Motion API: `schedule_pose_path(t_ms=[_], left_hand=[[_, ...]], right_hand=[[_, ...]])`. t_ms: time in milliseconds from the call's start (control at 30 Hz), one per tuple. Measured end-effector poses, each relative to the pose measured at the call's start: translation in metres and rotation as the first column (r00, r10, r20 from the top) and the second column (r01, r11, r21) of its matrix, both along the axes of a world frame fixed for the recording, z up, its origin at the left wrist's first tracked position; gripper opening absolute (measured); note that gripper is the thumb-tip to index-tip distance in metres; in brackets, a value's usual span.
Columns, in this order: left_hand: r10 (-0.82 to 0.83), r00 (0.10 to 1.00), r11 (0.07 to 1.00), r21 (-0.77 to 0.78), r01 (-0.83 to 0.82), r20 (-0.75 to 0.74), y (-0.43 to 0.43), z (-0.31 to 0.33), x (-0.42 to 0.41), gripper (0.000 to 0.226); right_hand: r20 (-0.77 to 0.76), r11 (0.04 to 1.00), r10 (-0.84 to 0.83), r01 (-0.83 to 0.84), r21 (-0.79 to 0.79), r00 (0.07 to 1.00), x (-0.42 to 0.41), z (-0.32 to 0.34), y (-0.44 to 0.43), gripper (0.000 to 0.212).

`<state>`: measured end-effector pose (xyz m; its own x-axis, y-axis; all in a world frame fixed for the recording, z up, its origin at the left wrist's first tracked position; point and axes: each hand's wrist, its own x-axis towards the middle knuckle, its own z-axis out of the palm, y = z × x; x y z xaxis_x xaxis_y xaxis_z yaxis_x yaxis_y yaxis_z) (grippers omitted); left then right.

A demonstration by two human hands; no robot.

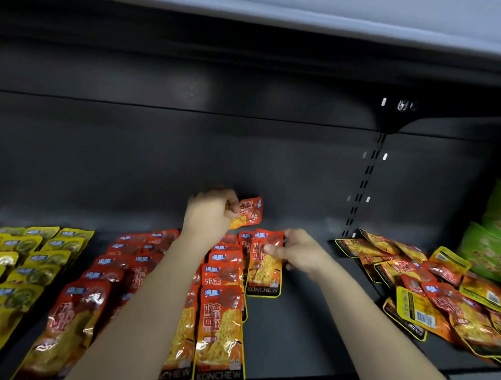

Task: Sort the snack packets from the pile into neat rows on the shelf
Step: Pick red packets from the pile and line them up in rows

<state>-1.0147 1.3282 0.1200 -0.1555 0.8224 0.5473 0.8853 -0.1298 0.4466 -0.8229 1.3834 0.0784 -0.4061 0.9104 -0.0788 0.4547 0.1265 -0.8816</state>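
Mid-placement: the left hand (211, 214) pinches a raised red packet (248, 212). Just below it, the right hand (301, 252) grips a flat packet (264, 273) by its edge. Next, lay the raised one behind it. The pile (428, 286) lies rightward.

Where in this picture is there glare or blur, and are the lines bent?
Head view: glare glints on the red packets in the rows; the left hand and its raised packet are a little motion-blurred; the upper shelf edge curves from wide-angle distortion.
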Motion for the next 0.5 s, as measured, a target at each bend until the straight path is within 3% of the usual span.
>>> schedule_pose_path(t_ms=[233, 500], left_hand=[[-0.004, 1.000, 1.000, -0.015, 0.004, 0.008, -0.001, -0.017, -0.002, 0.021], [-0.015, 0.997, 1.000, 0.013, 0.014, 0.073, -0.004, -0.025, -0.002, 0.024]], right_hand=[[-0.028, 0.998, -0.047, 0.046, -0.036, 0.998, -0.013, -0.019, 0.000, 0.024], [0.055, 0.994, -0.103, 0.101, 0.031, 0.993, -0.013, -0.029, 0.005, 0.033]])
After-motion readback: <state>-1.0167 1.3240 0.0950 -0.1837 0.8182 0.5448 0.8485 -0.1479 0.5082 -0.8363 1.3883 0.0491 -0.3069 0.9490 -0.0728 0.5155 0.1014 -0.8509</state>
